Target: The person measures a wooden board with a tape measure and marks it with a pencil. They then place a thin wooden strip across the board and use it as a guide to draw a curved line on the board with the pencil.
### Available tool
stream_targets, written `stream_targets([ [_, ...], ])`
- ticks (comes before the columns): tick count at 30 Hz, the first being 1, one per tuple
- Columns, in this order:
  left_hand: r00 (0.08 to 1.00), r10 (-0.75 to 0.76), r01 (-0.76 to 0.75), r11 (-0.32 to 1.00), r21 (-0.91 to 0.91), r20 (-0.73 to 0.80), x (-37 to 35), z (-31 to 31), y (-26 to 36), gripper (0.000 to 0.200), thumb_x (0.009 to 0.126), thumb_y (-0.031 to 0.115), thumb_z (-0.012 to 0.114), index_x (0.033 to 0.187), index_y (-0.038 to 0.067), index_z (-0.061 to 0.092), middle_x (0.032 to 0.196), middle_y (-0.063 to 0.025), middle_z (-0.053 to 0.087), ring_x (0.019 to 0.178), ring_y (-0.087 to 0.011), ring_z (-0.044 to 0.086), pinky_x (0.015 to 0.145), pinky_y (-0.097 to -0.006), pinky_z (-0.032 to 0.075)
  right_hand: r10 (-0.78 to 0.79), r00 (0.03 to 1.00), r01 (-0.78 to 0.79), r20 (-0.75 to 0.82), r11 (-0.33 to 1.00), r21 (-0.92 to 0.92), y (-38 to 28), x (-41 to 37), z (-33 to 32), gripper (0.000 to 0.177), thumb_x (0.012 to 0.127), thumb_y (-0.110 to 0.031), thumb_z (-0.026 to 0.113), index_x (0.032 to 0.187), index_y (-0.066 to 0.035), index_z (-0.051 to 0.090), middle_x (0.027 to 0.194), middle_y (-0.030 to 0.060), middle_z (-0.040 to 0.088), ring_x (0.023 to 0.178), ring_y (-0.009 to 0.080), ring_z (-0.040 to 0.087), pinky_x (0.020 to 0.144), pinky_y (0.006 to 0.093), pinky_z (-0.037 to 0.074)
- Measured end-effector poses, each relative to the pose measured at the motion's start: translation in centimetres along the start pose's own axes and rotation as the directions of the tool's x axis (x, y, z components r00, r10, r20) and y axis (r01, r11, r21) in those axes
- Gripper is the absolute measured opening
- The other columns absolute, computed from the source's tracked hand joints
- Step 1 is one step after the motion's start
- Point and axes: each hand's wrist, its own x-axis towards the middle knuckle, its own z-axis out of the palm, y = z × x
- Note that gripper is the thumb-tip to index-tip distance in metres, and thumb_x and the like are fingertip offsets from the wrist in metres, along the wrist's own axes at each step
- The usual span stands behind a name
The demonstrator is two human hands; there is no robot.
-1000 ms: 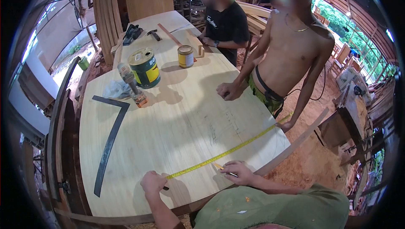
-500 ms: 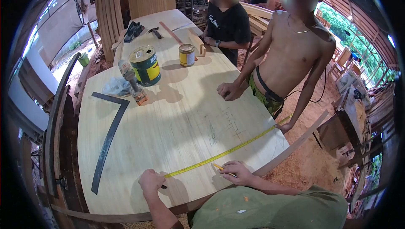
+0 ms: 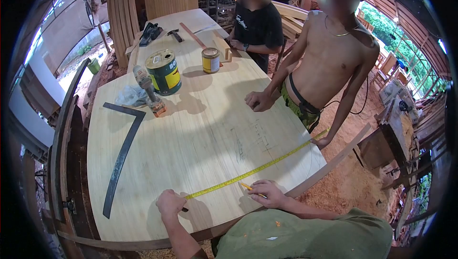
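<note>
I have a yellow tape measure [image 3: 253, 171] drawn out across the near part of a pale wooden board [image 3: 200, 137], slanting from close to the wearer up to the board's right-hand edge. At its near end the left hand [image 3: 171, 202] is curled closed around it (a small dark piece pokes out beneath the fingers, and I can't make out what it is). Just on the wearer's side of the tape, about midway along, the right hand [image 3: 267, 195] rests with a yellow pencil [image 3: 246, 186] pinched in its fingers, the tip pointing toward the tape and close to its lower edge.

At the tape's far end I see a co-worker's hand [image 3: 321, 142], though the angle doesn't let me tell how firmly it grips. That person's other hand [image 3: 259, 101] is bunched on the board, on the far side of the tape. Between there and the tape I can pick out pencil marks [image 3: 259, 136], too faint to read.

Off beyond the tape's near end, a dark L-shaped square [image 3: 122, 156] lies flat. Farther from the tape are a power drill [image 3: 149, 88] beside a big green-and-yellow can [image 3: 164, 75], a plastic bag [image 3: 130, 96] and a smaller tin [image 3: 210, 61]; farthest out lies a hammer [image 3: 175, 35].
</note>
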Motion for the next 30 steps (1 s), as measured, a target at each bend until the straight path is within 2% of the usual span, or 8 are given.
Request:
stream_targets([
  [19,1.000,-0.015,0.015,1.000,-0.025,-0.002,-0.37,-0.28,0.35,0.031,0.066,0.026,0.080,0.088,0.005,0.075,0.091,-0.0179,0.075,0.092,-0.0360,0.072,0.085,-0.0433,0.057,0.022,1.000,-0.022,0.020,1.000,0.008,0.11,-0.07,-0.05,0.024,0.093,-0.025,0.070,0.111,-0.009,0.075,0.111,0.0098,0.074,0.114,0.0307,0.064,0.100,0.0447,0.049],
  [30,1.000,-0.011,0.011,1.000,0.009,-0.008,-0.21,-0.01,0.24,0.035,0.067,0.031,0.082,0.089,0.005,0.075,0.092,-0.0175,0.075,0.093,-0.0354,0.072,0.086,-0.0438,0.056,0.022,1.000,-0.022,0.014,0.999,0.026,0.17,-0.13,0.02,0.024,0.093,-0.024,0.071,0.112,-0.009,0.075,0.112,0.0098,0.073,0.115,0.0311,0.064,0.100,0.0450,0.048],
])
